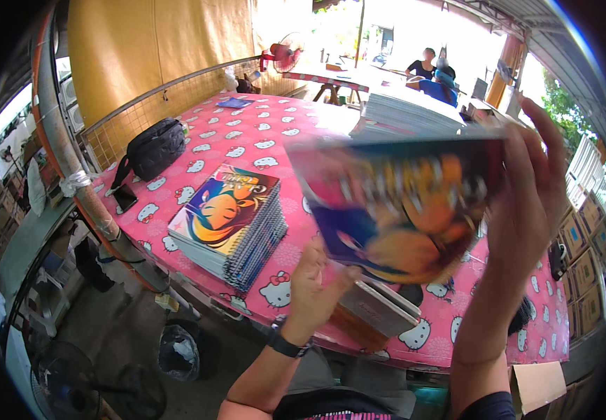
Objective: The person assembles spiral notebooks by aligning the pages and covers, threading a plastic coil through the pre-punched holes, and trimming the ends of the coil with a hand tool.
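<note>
Spiral notebook (401, 203) held mid-air, blurred; probably light, floppy, glossy cover. Right hand (527, 203) fingers clamp right edge, left hand (313, 287) fingers curled under bottom corner.

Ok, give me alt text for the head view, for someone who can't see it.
Both bare hands, left hand and right hand, hold up a blurred, colourful cartoon-cover spiral notebook above a table with a pink cat-print tablecloth. A stack of matching spiral notebooks lies to the left, a black fabric bag beyond it.
</note>
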{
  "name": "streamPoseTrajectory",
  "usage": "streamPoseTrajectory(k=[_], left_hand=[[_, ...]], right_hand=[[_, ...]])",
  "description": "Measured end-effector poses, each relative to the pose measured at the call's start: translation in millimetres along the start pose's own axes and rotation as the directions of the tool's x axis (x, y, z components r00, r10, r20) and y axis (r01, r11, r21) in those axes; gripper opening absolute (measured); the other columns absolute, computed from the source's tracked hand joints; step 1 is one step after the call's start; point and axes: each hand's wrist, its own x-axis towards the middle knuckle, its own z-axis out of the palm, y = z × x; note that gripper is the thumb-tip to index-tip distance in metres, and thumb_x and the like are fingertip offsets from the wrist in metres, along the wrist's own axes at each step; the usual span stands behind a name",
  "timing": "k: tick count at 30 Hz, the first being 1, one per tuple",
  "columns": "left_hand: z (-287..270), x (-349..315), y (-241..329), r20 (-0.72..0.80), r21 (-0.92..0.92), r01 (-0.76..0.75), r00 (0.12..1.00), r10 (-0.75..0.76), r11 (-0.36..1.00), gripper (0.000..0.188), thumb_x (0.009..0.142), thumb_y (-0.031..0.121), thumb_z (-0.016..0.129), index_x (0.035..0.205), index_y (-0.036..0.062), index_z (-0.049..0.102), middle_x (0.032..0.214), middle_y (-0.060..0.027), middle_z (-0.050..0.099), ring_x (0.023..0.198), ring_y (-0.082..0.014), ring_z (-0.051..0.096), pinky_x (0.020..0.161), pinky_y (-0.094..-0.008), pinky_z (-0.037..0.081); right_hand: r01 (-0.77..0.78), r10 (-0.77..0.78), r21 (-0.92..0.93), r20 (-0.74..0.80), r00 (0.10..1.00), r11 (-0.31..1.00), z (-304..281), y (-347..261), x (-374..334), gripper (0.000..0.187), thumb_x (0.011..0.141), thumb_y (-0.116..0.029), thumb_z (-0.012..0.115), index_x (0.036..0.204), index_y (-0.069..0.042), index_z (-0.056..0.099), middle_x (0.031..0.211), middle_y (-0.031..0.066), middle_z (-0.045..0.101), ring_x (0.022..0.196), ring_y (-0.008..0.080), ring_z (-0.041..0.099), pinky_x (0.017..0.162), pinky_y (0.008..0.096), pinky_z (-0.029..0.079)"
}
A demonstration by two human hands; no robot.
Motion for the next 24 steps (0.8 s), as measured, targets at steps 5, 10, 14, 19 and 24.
streamPoseTrajectory(k=[5,10,14,19,24], left_hand=[[-72.9,36.0,92.9,-0.227,0.561,-0.117,0.930,0.289,0.819,0.065,0.081,0.013,0.076,0.134,-0.0003,0.042,0.129,-0.0117,0.049,0.114,-0.0189,0.052,0.091,-0.0303,0.045],[-81.1,97.4,160.3,0.206,0.886,-0.336,0.903,0.377,0.320,0.061,0.080,0.007,0.072,0.134,-0.0020,0.044,0.134,-0.0173,0.050,0.120,-0.0249,0.051,0.100,-0.0356,0.040],[-139.0,122.5,141.8,-0.099,0.610,-0.227,0.929,0.357,0.759,0.051,0.083,-0.002,0.064,0.131,-0.0051,0.046,0.128,-0.0162,0.054,0.117,-0.0188,0.052,0.101,-0.0323,0.041],[-210.3,79.3,81.6,-0.363,0.800,0.136,0.885,0.291,0.584,0.052,0.079,0.013,0.073,0.126,-0.0007,0.053,0.129,-0.0169,0.051,0.113,-0.0227,0.053,0.100,-0.0351,0.040],[-264.1,59.4,58.6,-0.415,0.878,0.341,0.892,0.180,0.334,0.045,0.084,0.026,0.072,0.119,0.0010,0.062,0.117,-0.0134,0.059,0.107,-0.0220,0.055,0.094,-0.0327,0.041]], right_hand=[[0.053,-0.056,0.035,0.075,0.996,0.998,91.6,53.6,31.2,0.023,0.095,-0.010,0.057,0.116,-0.003,0.061,0.094,0.0047,0.065,0.086,0.0093,0.059,0.081,0.0247,0.047],[0.498,-0.498,0.137,0.480,0.722,0.856,182.7,56.5,21.5,0.023,0.083,-0.004,0.060,0.106,-0.005,0.063,0.099,0.0125,0.065,0.096,0.0300,0.061,0.084,0.0351,0.049],[0.443,-0.383,-0.068,0.394,0.835,0.894,229.2,66.5,15.2,0.038,0.083,-0.013,0.065,0.119,-0.005,0.057,0.124,0.0169,0.056,0.117,0.0356,0.051,0.098,0.0432,0.042],[-0.361,0.373,-0.134,0.078,0.925,0.923,190.9,185.1,-25.0,0.040,0.093,-0.029,0.059,0.123,-0.003,0.058,0.120,0.0154,0.063,0.113,0.0276,0.059,0.097,0.0363,0.044],[-0.541,0.573,-0.195,0.201,0.794,0.818,200.7,268.6,-99.3,0.040,0.091,-0.033,0.061,0.114,-0.001,0.064,0.113,0.0195,0.066,0.105,0.0275,0.064,0.089,0.0365,0.048]])
